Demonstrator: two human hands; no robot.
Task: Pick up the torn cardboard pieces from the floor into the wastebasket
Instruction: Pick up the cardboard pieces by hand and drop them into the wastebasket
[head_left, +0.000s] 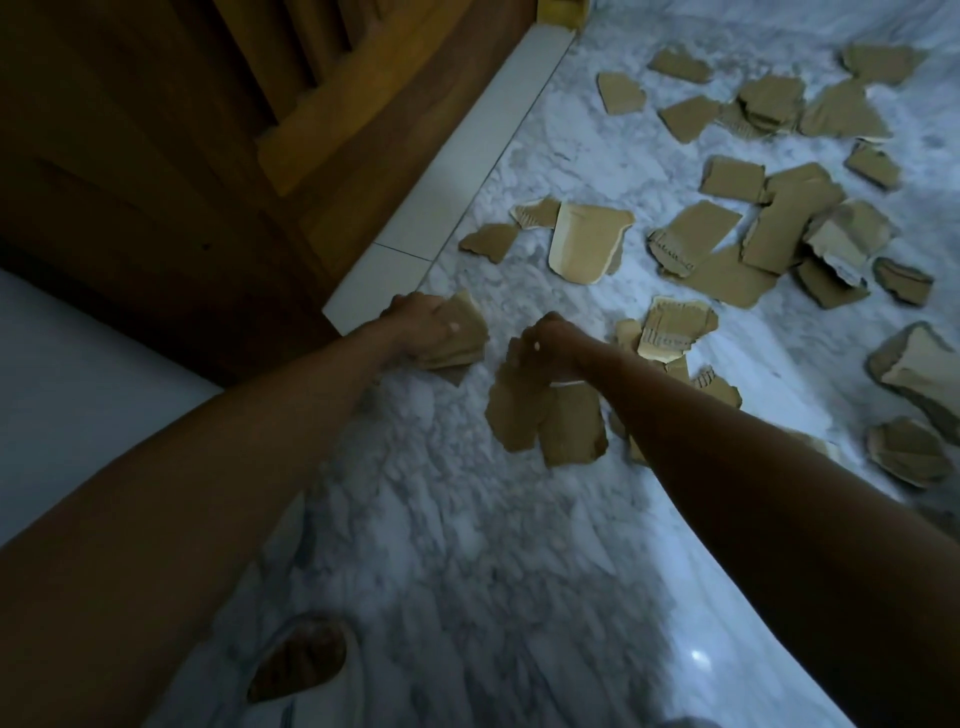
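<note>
- Underfoot, a white-and-grey marbled floor (467, 519) fills most of the view, lit pale blue at the lower right.
- At the upper left a dark wooden door (156, 156) with slats stands behind a white threshold strip (467, 171) that runs diagonally along the floor's edge.
- Scattered torn cardboard pieces (769, 218) lie across the upper right of the floor, many overlapping; one large curved piece (587, 241) lies near the strip.
- Both bare forearms reach forward from the bottom corners, the right one covering some pieces beneath it.
- Left hand (421, 325) is closed around a small stack of cardboard pieces (462, 338), just beside the strip's near end.
- Right hand (545, 348) is clenched on two hanging cardboard pieces (550, 421), apart from the left hand's stack.
- At the bottom edge, a foot in a white slipper (301, 665) shows, blurred.
</note>
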